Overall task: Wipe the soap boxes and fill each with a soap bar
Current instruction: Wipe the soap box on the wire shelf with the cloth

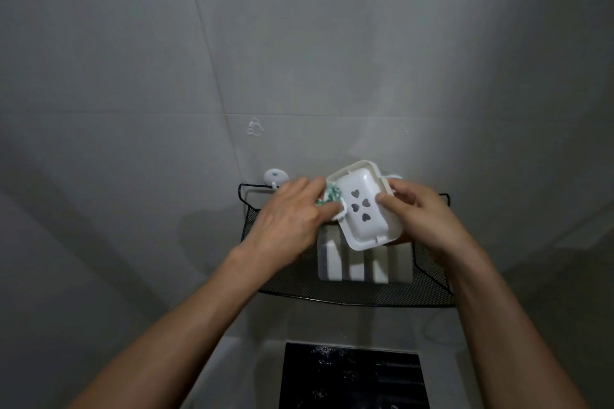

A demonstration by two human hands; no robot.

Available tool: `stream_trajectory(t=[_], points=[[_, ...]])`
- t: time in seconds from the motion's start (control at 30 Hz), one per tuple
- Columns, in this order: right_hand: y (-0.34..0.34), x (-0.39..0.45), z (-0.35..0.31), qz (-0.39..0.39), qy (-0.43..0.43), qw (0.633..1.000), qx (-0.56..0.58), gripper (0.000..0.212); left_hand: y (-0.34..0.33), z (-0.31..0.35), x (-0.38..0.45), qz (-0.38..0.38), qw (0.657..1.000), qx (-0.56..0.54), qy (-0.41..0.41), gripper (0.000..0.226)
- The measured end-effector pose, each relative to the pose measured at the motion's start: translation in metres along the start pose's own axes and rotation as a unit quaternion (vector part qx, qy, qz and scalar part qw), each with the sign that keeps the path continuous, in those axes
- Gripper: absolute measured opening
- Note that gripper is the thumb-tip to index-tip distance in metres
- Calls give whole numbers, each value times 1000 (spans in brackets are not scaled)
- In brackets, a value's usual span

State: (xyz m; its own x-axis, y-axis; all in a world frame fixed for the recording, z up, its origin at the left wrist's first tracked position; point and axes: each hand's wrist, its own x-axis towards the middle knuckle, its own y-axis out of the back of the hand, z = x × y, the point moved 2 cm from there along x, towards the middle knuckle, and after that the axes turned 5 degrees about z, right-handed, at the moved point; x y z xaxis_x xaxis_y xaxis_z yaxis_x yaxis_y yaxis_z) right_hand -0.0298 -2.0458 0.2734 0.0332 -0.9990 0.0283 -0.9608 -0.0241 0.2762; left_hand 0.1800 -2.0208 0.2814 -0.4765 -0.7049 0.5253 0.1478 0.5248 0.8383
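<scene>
From the head view, the person holds a white soap box [362, 206] up in front of the black mesh shelf [332, 292] fixed to the tiled wall [133, 76]. The right hand [418, 212] grips the box along its right side, thumb on the face with the heart-shaped holes. The left hand [292, 212] pinches a green-and-white cloth [330, 196] against the box's upper-left edge. The box is tilted, its long axis running from upper left to lower right, so the cloth hand sits just beside its near long side; a wipe, I'd judge, would run along that axis. Below it, another white ribbed soap tray [362, 264] rests toward the shelf's right end. No soap bar shows.
</scene>
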Motion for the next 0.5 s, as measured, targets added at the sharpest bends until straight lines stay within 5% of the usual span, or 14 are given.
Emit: stream_trajectory(t=[0.3, 0.5], points=[[-6, 3, -2, 48, 16, 995, 86, 28, 6, 14, -2, 46, 994, -34, 89, 53], [-1, 9, -9, 79, -3, 986, 150, 29, -7, 40, -10, 10, 997, -32, 62, 33]])
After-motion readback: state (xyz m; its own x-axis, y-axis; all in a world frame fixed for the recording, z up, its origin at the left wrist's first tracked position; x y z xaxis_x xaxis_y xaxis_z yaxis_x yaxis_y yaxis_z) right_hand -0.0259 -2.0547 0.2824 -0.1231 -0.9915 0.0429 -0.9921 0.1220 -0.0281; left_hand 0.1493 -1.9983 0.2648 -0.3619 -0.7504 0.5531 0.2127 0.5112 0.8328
